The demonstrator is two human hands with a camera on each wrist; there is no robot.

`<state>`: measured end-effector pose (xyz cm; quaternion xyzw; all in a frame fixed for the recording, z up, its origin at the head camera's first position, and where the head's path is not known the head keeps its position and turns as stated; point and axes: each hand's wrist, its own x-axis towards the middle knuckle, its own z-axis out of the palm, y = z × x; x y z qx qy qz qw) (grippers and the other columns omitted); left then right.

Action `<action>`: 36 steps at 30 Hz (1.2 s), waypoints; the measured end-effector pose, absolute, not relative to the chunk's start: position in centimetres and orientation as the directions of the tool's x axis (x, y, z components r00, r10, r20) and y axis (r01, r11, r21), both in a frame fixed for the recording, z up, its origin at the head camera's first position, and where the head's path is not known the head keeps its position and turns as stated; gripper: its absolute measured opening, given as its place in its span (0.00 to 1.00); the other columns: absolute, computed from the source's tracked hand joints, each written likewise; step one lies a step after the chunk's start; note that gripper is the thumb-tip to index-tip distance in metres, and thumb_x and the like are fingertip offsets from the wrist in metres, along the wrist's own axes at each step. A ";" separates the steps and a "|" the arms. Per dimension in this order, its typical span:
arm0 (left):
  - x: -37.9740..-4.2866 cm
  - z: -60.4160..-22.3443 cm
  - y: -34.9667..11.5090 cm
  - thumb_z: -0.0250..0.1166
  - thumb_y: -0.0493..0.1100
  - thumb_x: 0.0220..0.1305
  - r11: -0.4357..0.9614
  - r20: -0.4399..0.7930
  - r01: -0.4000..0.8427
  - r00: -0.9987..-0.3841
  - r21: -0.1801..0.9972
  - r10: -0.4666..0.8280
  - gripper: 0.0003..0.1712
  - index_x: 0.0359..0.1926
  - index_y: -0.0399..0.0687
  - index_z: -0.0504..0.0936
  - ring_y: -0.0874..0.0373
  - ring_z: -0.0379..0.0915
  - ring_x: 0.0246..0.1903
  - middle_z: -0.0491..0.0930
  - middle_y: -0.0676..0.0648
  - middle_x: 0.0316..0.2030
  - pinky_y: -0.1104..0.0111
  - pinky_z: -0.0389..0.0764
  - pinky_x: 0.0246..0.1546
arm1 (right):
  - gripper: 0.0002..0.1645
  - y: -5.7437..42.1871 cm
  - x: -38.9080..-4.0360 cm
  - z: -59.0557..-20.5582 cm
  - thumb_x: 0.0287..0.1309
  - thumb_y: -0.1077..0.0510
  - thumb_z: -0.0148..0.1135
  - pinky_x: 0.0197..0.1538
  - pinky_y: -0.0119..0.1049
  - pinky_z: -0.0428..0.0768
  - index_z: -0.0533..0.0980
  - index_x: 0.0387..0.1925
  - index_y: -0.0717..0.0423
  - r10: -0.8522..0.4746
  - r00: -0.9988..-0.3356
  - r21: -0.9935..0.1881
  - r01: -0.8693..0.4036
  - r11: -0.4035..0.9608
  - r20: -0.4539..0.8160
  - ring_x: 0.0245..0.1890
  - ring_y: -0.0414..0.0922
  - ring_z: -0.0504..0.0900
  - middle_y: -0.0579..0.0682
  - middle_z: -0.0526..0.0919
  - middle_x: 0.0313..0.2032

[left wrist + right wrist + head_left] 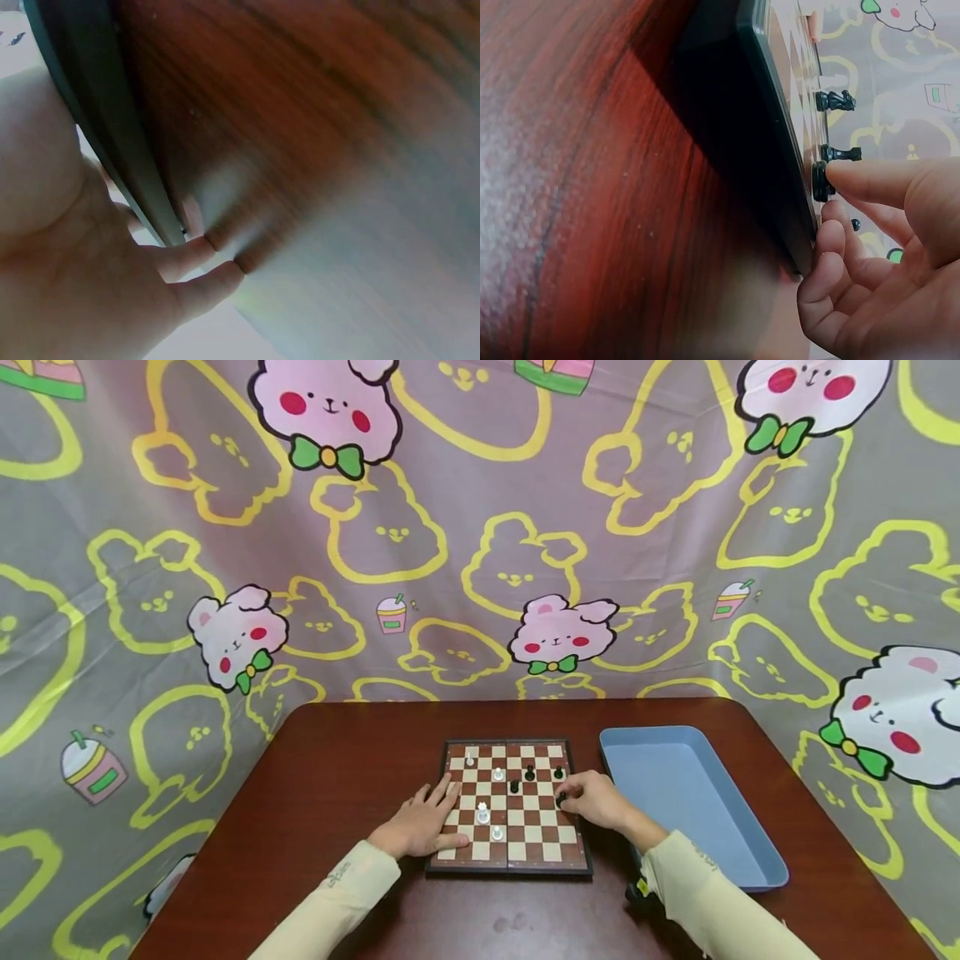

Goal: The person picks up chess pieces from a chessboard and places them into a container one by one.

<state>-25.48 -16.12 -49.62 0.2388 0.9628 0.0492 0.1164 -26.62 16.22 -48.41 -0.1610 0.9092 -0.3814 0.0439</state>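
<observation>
A brown-and-cream chessboard (533,834) with a dark frame lies on the table. My left hand (417,827) rests along its left side, fingers spread; in the left wrist view two fingertips of this hand (97,277) touch the tabletop beside the frame. At the right side my right hand (597,799) pinches a black chess piece (821,181) low on the board; its upper part is hidden by the fingers. Nearby stand a black knight (838,100) and other black pieces (530,772). A large white piece (483,814) and several smaller white ones (497,833) stand on the left half.
Right of the board sits a blue tray (693,793), with the right forearm crossing its near left edge. A dark object (641,895) shows under the right wrist. The red-brown table (352,760) meets a patterned cloth (480,635) behind.
</observation>
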 end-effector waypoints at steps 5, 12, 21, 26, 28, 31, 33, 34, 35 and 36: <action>-25.6 -49.5 -16.0 0.51 0.74 0.57 0.882 -0.204 0.447 -0.859 0.149 0.470 0.55 0.74 0.47 0.48 0.32 0.51 0.64 0.42 0.41 0.73 0.42 0.64 0.55 | 0.08 16.3 -26.6 -48.2 0.48 0.68 0.67 0.29 0.37 0.73 0.84 0.33 0.57 -0.333 -0.940 -0.716 -0.280 0.640 0.070 0.24 0.40 0.74 0.44 0.80 0.26; -25.5 -49.2 -16.0 0.51 0.74 0.58 0.877 -0.202 0.459 -0.853 0.144 0.480 0.55 0.74 0.46 0.48 0.33 0.51 0.65 0.42 0.40 0.73 0.43 0.63 0.57 | 0.07 16.3 -26.7 -47.4 0.51 0.67 0.65 0.28 0.37 0.73 0.83 0.35 0.59 -0.346 -0.937 -0.755 -0.263 0.601 0.051 0.24 0.44 0.76 0.46 0.79 0.26; -25.7 -49.0 -15.8 0.51 0.73 0.59 0.870 -0.225 0.468 -0.841 0.153 0.492 0.55 0.74 0.42 0.49 0.37 0.44 0.68 0.42 0.37 0.72 0.47 0.56 0.63 | 0.07 16.9 -27.2 -45.7 0.55 0.64 0.64 0.34 0.39 0.75 0.83 0.37 0.57 -0.329 -0.942 -0.743 -0.261 0.617 0.057 0.37 0.46 0.76 0.51 0.81 0.39; -25.6 -49.0 -15.7 0.53 0.72 0.59 0.874 -0.248 0.460 -0.839 0.155 0.485 0.55 0.73 0.40 0.48 0.38 0.40 0.70 0.41 0.36 0.72 0.47 0.52 0.64 | 0.08 17.3 -27.4 -45.0 0.56 0.63 0.64 0.32 0.38 0.73 0.82 0.39 0.59 -0.322 -0.946 -0.749 -0.248 0.614 0.050 0.34 0.45 0.75 0.48 0.80 0.35; -25.5 -48.9 -15.6 0.53 0.72 0.59 0.875 -0.250 0.458 -0.838 0.158 0.484 0.55 0.73 0.40 0.48 0.38 0.39 0.70 0.40 0.35 0.72 0.47 0.51 0.64 | 0.09 17.6 -27.5 -44.7 0.56 0.63 0.64 0.31 0.38 0.71 0.82 0.39 0.60 -0.318 -0.947 -0.750 -0.246 0.614 0.051 0.33 0.45 0.74 0.48 0.79 0.35; -25.4 -48.9 -15.5 0.52 0.73 0.59 0.872 -0.239 0.463 -0.838 0.162 0.490 0.56 0.73 0.39 0.47 0.38 0.37 0.70 0.40 0.35 0.72 0.47 0.50 0.65 | 0.09 18.0 -27.7 -44.2 0.57 0.62 0.63 0.31 0.38 0.70 0.82 0.40 0.59 -0.314 -0.948 -0.741 -0.251 0.623 0.056 0.33 0.46 0.73 0.50 0.79 0.36; -25.4 -48.8 -15.5 0.52 0.73 0.58 0.869 -0.224 0.465 -0.841 0.168 0.493 0.57 0.73 0.39 0.47 0.38 0.36 0.70 0.40 0.34 0.72 0.47 0.50 0.65 | 0.09 18.3 -27.8 -43.8 0.58 0.62 0.63 0.32 0.38 0.71 0.82 0.40 0.58 -0.311 -0.949 -0.733 -0.248 0.633 0.052 0.35 0.46 0.73 0.51 0.79 0.38; -25.4 -48.8 -15.4 0.52 0.74 0.57 0.868 -0.218 0.468 -0.841 0.167 0.495 0.58 0.73 0.38 0.48 0.38 0.35 0.70 0.40 0.34 0.72 0.47 0.49 0.65 | 0.09 18.5 -27.9 -43.5 0.58 0.61 0.63 0.32 0.38 0.71 0.82 0.41 0.58 -0.310 -0.950 -0.728 -0.246 0.639 0.049 0.36 0.46 0.73 0.51 0.78 0.39; -25.4 -48.8 -15.4 0.52 0.74 0.57 0.867 -0.211 0.470 -0.842 0.165 0.497 0.58 0.73 0.38 0.48 0.38 0.35 0.70 0.41 0.34 0.72 0.47 0.49 0.65 | 0.09 18.7 -28.0 -43.3 0.58 0.61 0.63 0.32 0.39 0.71 0.82 0.41 0.58 -0.311 -0.949 -0.725 -0.248 0.642 0.049 0.36 0.46 0.73 0.52 0.78 0.39; -25.4 -48.8 -15.4 0.52 0.75 0.57 0.867 -0.208 0.473 -0.842 0.157 0.497 0.58 0.73 0.38 0.48 0.38 0.35 0.70 0.41 0.34 0.72 0.47 0.48 0.65 | 0.09 18.9 -28.1 -43.1 0.58 0.61 0.63 0.32 0.39 0.71 0.82 0.41 0.57 -0.312 -0.949 -0.721 -0.249 0.646 0.048 0.36 0.46 0.73 0.52 0.78 0.40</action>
